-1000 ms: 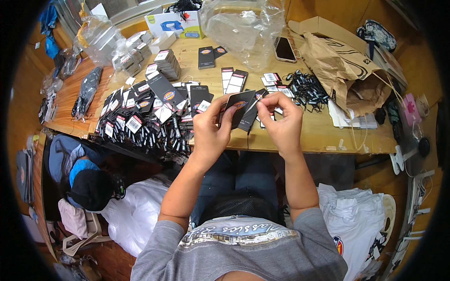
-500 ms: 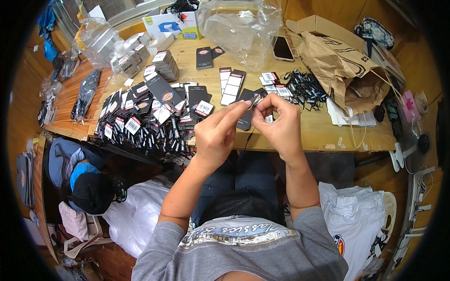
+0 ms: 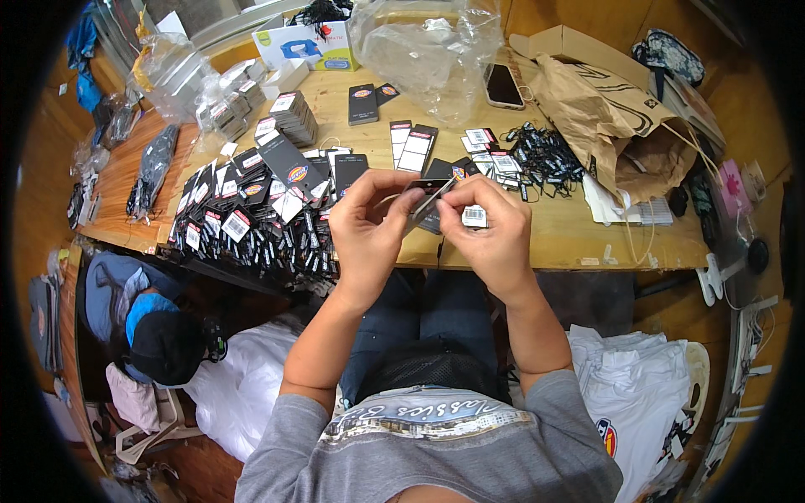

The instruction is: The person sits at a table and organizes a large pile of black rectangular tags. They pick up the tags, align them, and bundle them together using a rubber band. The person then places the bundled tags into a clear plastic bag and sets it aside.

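Over the front of the table, my left hand (image 3: 369,230) pinches a dark hang tag (image 3: 426,204) between thumb and fingers. My right hand (image 3: 490,230) grips the same tag at its other end, fingertips pressed together. A small white barcode tag (image 3: 475,216) shows beside the right fingers; whether it is held or lies on the table I cannot tell. To the left spreads a heap of black and white hang tags (image 3: 237,225) with black strings. Beyond my hands lie white-panelled tags (image 3: 417,147), and at their right a tangle of black tag strings (image 3: 545,159).
A stack of tags (image 3: 295,119) stands at the back left, near a boxed iron (image 3: 307,46). Clear plastic (image 3: 428,63), a phone (image 3: 504,86) and a brown paper bag (image 3: 616,126) occupy the back. Another person's black cap (image 3: 168,346) shows at lower left; white shirts (image 3: 629,394) lie at right.
The left hand has moved slightly left and its fingers have curled round the tag. The tag now shows broadly between both hands, and the barcode tag by the right fingers is more exposed.
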A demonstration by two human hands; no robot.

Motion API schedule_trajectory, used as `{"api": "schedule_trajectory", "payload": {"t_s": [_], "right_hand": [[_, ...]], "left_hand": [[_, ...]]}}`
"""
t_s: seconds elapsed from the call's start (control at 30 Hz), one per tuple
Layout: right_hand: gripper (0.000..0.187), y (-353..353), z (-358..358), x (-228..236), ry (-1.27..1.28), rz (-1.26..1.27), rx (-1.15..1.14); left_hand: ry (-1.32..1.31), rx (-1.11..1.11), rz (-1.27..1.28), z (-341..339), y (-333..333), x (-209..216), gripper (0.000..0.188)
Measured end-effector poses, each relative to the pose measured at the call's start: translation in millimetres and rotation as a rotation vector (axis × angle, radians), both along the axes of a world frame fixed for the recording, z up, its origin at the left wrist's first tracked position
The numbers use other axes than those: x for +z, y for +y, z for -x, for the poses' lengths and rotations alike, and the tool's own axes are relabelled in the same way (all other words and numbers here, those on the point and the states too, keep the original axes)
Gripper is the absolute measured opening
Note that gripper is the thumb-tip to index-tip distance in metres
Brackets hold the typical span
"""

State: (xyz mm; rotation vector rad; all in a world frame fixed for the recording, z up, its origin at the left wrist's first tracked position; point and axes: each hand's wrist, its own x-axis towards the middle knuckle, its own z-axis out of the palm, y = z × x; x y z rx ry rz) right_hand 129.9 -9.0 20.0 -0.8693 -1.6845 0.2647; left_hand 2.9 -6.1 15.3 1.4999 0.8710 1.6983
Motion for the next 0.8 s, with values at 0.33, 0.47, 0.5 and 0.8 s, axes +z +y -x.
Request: {"api": "schedule_trajectory", "payload": {"t_s": [0.33,0.47,0.5,0.8], "right_hand": [[0.010,-1,3,-1,0.089,0.051,-0.007],[0.010,-1,1,1,0.070,0.012,0.000],[0.010,0,1,1,0.080,0.021,0.019],[0.010,2,0,2,0.035,0.041,0.079]], "left_hand": [[0.087,0.014,-0.193,1,0,-7,0.016],[0.238,0.002,-0.258,7,4,-3,0.014],[0.284,-0.010,-0.276,10,6,-2,0.013],[-0.014,-0.217,-0.109,12,7,-11,0.013]]}}
